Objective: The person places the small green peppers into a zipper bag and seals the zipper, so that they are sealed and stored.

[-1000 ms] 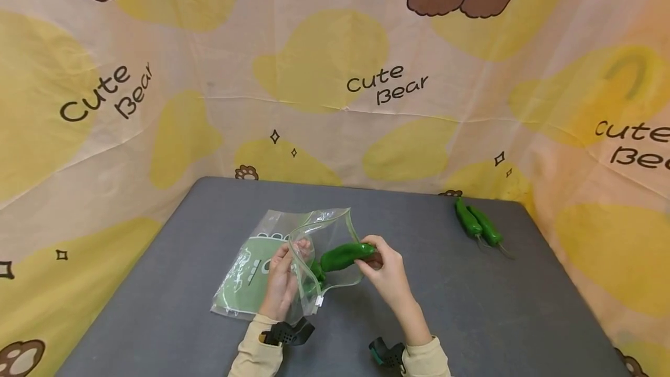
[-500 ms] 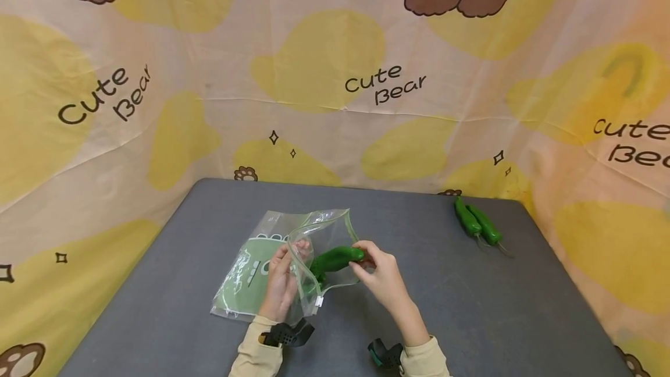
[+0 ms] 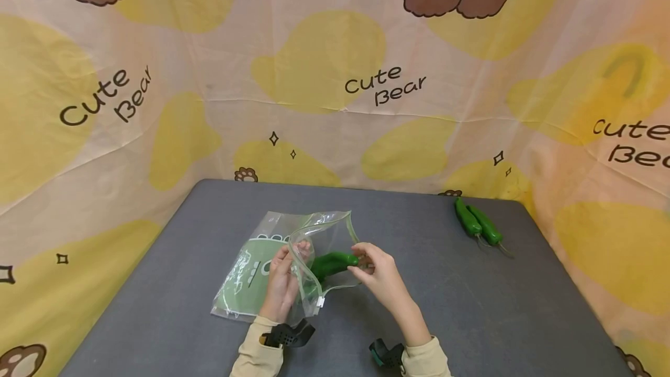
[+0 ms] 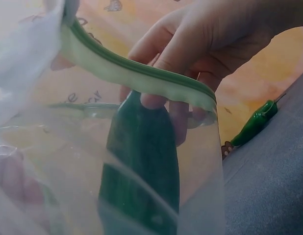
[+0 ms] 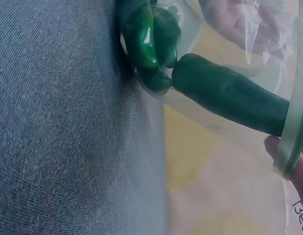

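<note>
A clear slider zip bag (image 3: pixel 246 284) with a green cartoon print lies tilted on the table, its green-edged mouth spread toward the right. My left hand (image 3: pixel 281 284) grips the bag near its mouth, some fingertips showing through the film. With thumb and fingers, my right hand (image 3: pixel 384 275) pinches one end of a long green pepper (image 3: pixel 335 262). Most of that pepper is inside the mouth, pointing left; in the left wrist view the pepper (image 4: pixel 139 166) hangs behind the film below the zip strip. More green peppers (image 5: pixel 141 36) sit deeper in the bag in the right wrist view.
Two more green peppers (image 3: pixel 467 219) with thin stems lie side by side at the back right of the grey table (image 3: pixel 445 319). A printed cloth (image 3: pixel 314 63) hangs behind the table and along its sides.
My right hand has moved left and slightly down, carrying the pepper further into the bag. My left hand and the bag stay almost where they were.
</note>
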